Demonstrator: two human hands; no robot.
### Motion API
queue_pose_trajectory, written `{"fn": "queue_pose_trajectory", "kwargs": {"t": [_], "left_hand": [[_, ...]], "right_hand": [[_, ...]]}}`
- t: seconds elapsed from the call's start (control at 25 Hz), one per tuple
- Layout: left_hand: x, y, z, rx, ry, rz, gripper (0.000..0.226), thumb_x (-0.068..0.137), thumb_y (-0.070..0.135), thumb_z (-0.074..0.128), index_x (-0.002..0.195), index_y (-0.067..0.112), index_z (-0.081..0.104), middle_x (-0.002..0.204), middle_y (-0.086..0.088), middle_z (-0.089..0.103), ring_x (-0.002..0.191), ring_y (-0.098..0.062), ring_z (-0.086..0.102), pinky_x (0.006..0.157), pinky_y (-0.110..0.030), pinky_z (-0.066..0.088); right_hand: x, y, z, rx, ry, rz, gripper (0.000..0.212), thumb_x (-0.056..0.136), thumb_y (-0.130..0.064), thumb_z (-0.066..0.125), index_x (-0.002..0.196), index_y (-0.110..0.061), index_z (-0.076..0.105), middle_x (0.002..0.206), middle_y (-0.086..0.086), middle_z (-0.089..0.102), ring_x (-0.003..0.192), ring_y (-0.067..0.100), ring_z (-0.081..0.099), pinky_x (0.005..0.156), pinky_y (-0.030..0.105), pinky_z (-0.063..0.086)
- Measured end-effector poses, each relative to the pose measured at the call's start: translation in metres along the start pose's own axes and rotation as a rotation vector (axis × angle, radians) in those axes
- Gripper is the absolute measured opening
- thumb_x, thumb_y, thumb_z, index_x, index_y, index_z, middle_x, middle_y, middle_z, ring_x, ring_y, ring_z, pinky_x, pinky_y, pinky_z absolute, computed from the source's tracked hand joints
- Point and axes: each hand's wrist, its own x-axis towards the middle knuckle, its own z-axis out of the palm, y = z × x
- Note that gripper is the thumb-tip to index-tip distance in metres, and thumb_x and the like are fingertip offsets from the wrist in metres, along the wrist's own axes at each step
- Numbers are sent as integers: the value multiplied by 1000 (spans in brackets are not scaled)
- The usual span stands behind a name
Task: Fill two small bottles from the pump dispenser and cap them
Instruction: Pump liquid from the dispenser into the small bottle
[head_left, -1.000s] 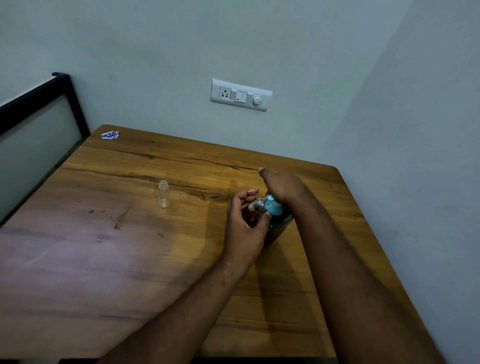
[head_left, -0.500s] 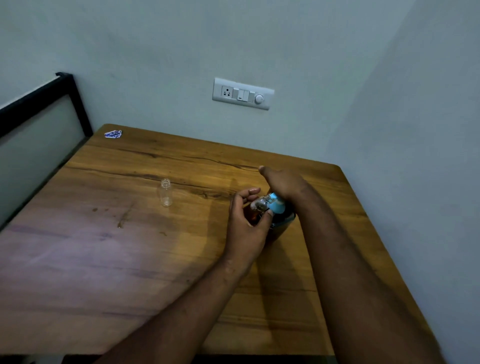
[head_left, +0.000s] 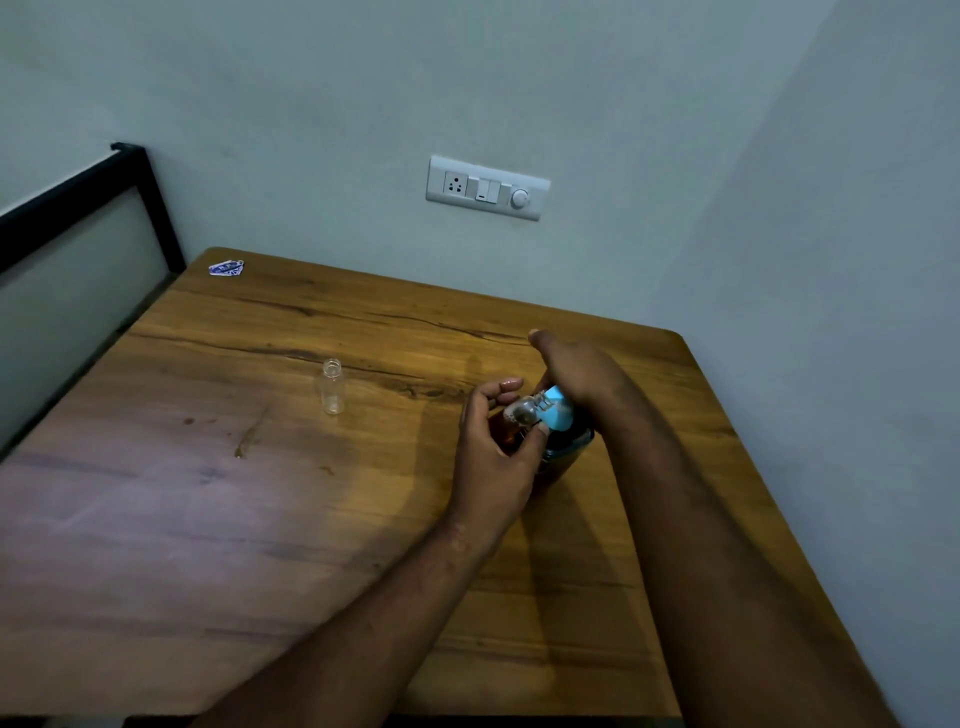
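Left hand (head_left: 496, 457) gripped a small bottle (head_left: 522, 415) at the pump dispenser (head_left: 563, 431).
Right hand (head_left: 576, 369) pressed flat on the pump; a second bottle (head_left: 332, 387) stood apart on the counter (head_left: 208, 519).

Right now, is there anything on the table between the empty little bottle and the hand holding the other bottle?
No. In the head view, only bare wooden table lies between the empty bottle and the left hand.

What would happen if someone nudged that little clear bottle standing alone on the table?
The small clear bottle looks empty and uncapped, so it is probably very light and would likely slide or tip at a slight push. It stands tall on a narrow base, so toppling seems easy, and its round body would probably roll across the smooth wooden table.
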Motion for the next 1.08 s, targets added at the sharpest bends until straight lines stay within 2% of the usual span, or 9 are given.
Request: {"fn": "queue_pose_trajectory", "kwargs": {"t": [0.08,0.16,0.36,0.44,0.56,0.72,0.8,0.92,1.08], "left_hand": [[1,-1,0,17,11,7,58,89,0,75,133,33,55,135,8,59,127,-4,60,104,-33,58],[1,-2,0,14,13,2,57,90,1,76,132,34,55,135,9,59,127,-4,60,104,-34,58],[0,-1,-1,-18,-2,2,57,89,1,76,132,32,55,136,7,59,128,-7,61,104,-37,59],[2,-3,1,-12,10,8,56,89,0,76,132,31,56,135,7,59,127,-6,61,104,-37,59],[2,-4,2,-12,19,2,57,89,-1,75,131,33,56,134,8,60,126,-5,61,103,-36,59],[2,-3,0,-12,2,10,57,89,1,76,132,32,56,135,7,60,127,-5,61,103,-34,59],[1,-3,-1,-17,-1,9,57,89,1,76,132,31,55,136,6,60,128,-6,61,103,-32,58],[1,-2,0,-11,2,16,56,90,0,75,131,32,55,136,6,59,126,-4,60,101,-26,58],[2,-4,1,-8,18,17,56,89,-1,75,130,33,56,135,7,59,126,-2,60,101,-25,57]], "right_hand": [[3,4,8,-53,106,-47,75,96,-69,38,111,-10,82,121,16,78,103,31,73,94,42,58],[4,4,7,-59,104,-53,71,99,-67,41,109,-9,82,119,16,78,100,30,73,90,41,58],[0,-6,-4,-20,-115,15,80,105,-73,40,123,-4,76,122,18,74,99,33,72,84,40,57],[2,-2,3,-72,30,-18,77,102,-71,40,117,-7,80,121,17,77,103,34,73,97,46,59],[5,6,12,-98,212,-51,73,98,-68,41,107,-9,83,116,15,80,99,32,75,95,45,61],[5,-2,0,-31,36,-19,84,99,-76,43,127,-5,77,129,19,76,110,37,74,97,45,60],[3,-4,-3,-9,-57,4,86,101,-78,41,125,-4,77,124,20,76,107,38,74,92,43,59],[6,4,6,-67,89,-50,86,95,-79,39,114,-8,82,120,17,78,105,36,75,100,48,60],[8,7,10,-104,198,-80,75,97,-72,45,109,-9,84,116,15,81,100,32,76,95,45,62]]}}
